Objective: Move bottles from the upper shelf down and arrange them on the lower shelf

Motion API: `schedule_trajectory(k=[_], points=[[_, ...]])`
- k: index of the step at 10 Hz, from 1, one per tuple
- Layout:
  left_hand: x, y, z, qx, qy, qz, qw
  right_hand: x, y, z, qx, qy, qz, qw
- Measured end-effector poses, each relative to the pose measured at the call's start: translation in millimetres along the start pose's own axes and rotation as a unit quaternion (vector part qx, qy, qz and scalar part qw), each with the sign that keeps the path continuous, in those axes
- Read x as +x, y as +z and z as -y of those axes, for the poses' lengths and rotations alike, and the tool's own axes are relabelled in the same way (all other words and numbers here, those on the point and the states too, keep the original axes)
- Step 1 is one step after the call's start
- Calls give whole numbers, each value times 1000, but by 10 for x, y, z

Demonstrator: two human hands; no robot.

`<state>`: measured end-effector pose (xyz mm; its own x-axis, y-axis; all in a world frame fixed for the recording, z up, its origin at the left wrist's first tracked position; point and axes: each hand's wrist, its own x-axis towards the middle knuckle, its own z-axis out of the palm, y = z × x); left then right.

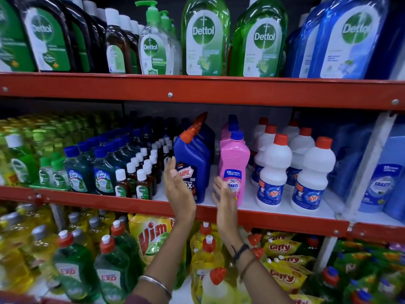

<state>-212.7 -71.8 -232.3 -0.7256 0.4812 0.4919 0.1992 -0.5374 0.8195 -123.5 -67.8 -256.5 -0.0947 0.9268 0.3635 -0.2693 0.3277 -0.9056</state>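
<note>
A blue Harpic bottle (194, 165) with an orange angled cap stands at the front of the middle shelf (274, 218). My left hand (178, 190) is raised open just left of it, fingers close to its side. My right hand (223, 197) is open too, between the Harpic bottle and a pink Shakti bottle (234, 170). Neither hand grips anything. On the upper shelf (197, 91) stand big green Dettol bottles (206, 38), a pump bottle (153, 44) and blue Dettol bottles (341, 40).
White Rin bottles (274, 172) with orange caps stand right of the pink one. Small brown Dettol bottles (142, 183) and blue-capped Lizol bottles (103, 172) crowd the left. Below are Exo bottles (111, 270), a Vim pouch (153, 235) and Giffy pouches (282, 249).
</note>
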Motion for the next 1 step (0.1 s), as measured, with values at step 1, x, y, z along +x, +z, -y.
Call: schedule_trajectory(k=[1], points=[[-28, 0, -239, 36, 178, 26, 983, -491, -379, -9, -19, -11, -53, 998]])
